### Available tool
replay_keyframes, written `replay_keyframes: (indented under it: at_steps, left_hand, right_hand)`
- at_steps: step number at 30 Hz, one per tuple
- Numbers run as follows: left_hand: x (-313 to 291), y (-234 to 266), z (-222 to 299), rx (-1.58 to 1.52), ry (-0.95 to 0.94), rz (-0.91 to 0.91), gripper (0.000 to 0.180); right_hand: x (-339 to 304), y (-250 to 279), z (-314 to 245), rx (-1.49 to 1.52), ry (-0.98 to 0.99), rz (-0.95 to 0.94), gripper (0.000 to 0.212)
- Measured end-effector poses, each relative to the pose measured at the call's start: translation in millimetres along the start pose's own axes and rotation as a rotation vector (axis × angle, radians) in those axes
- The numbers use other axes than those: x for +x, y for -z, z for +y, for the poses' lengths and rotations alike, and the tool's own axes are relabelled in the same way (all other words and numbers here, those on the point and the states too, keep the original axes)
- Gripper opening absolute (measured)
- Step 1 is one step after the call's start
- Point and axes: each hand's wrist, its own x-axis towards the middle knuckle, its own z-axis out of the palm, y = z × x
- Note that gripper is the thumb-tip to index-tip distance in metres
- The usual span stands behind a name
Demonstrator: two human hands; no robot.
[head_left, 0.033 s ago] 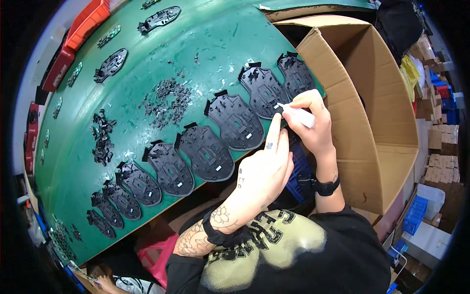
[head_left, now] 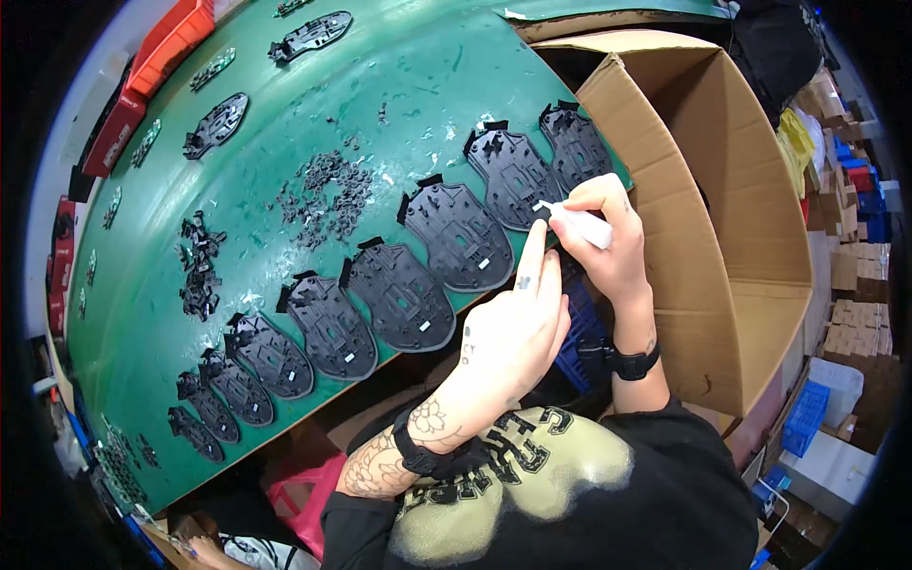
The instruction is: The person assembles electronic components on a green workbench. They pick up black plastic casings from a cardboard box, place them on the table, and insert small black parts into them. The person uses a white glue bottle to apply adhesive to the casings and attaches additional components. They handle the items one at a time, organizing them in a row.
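A row of black plastic mouse-shaped bottom shells lies along the near edge of the green table (head_left: 456,95), several bearing a small white label. My right hand (head_left: 608,233) grips a white tube-like object (head_left: 591,229), its dark narrow end over the lower part of a black shell (head_left: 513,171), second from the right end. My left hand (head_left: 518,328) has its fingers stretched out; the index fingertip meets that shell's lower edge, close to the dark end. Whether the fingertip also touches the tube-like object I cannot tell. Left of it lies another black shell (head_left: 456,236).
Small black ring-like parts (head_left: 328,199) are heaped mid-table, with a pile of black pieces (head_left: 199,266) farther left. An open cardboard box (head_left: 684,247) stands at the right. Red bins (head_left: 171,43) line the far left. Another person's hand (head_left: 204,549) shows at lower left.
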Motion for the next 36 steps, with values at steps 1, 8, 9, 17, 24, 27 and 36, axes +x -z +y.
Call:
replay_keyframes:
  at_steps: [1,8,9,17,24,27,36]
  left_hand:
    - [1.4,-1.5,-0.4,-0.001,-0.006,0.019,0.051]
    - [-11.5,12.6,0.9,0.001,-0.031,0.012,0.051]
    - [-19.8,18.2,2.7,0.024,-0.029,-0.022,0.051]
    - [-50.6,29.0,1.9,0.013,0.045,-0.007,0.054]
    - [-49.3,25.1,-1.7,0.066,0.063,-0.023,0.058]
    - [-51.9,22.7,-3.3,0.054,0.057,0.001,0.056]
    - [-50.4,22.3,-3.0,0.043,0.061,0.03,0.052]
  right_hand:
    - [1.3,2.3,0.7,0.004,-0.008,-0.006,0.021]
    - [-7.0,-1.4,-16.3,0.208,-0.122,0.119,0.021]
    - [-11.6,-4.7,-19.9,0.218,-0.126,0.129,0.021]
    - [-22.2,-34.3,-23.9,0.154,0.098,0.158,0.025]
    - [-11.6,-42.6,-22.7,0.076,0.226,0.084,0.028]
    - [-13.8,-43.7,-21.0,0.048,0.245,0.09,0.031]
    - [-8.8,-43.1,-22.0,0.053,0.235,0.067,0.029]
